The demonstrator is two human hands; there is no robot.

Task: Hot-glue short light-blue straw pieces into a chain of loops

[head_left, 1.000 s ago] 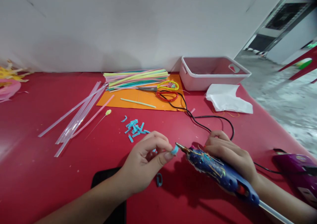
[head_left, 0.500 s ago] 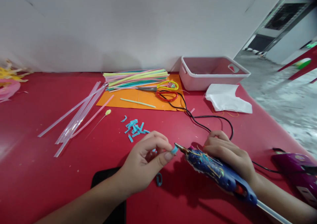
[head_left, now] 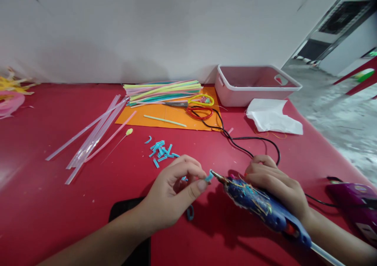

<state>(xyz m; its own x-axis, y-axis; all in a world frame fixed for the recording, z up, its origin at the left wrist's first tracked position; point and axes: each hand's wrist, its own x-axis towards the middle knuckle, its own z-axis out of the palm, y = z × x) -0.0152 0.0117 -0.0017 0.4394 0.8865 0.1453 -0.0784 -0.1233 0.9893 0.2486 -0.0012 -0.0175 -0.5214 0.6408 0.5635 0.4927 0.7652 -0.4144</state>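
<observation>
Between the thumb and forefinger of my left hand [head_left: 173, 197] is a small blue pipe cleaner piece [head_left: 209, 176]. My right hand [head_left: 278, 185] is wrapped around a blue hot glue gun [head_left: 259, 205] smeared with dried glue, a clear glue stick [head_left: 325, 254] poking out of its back end. The gun's metal nozzle [head_left: 218, 176] meets or nearly meets the blue piece. Beyond my left hand lies a small pile of cut blue pieces [head_left: 161, 150]. A blue loop [head_left: 190, 212] rests on the table below my fingers, and more blue shows behind them.
Pipe cleaners [head_left: 165, 91] and scissors [head_left: 176, 104] lie on orange paper [head_left: 129, 116]. Clear glue sticks [head_left: 91, 142] are at left, a dark phone-like slab [head_left: 126, 206] under my left forearm. A pink basket [head_left: 256, 95], white paper [head_left: 272, 115], black cord [head_left: 253, 138] and purple power strip [head_left: 350, 203] sit right.
The whole view has shifted slightly. The blue piece now sticks out a little more from my left fingertips, right at the nozzle. Both hands keep their grips.
</observation>
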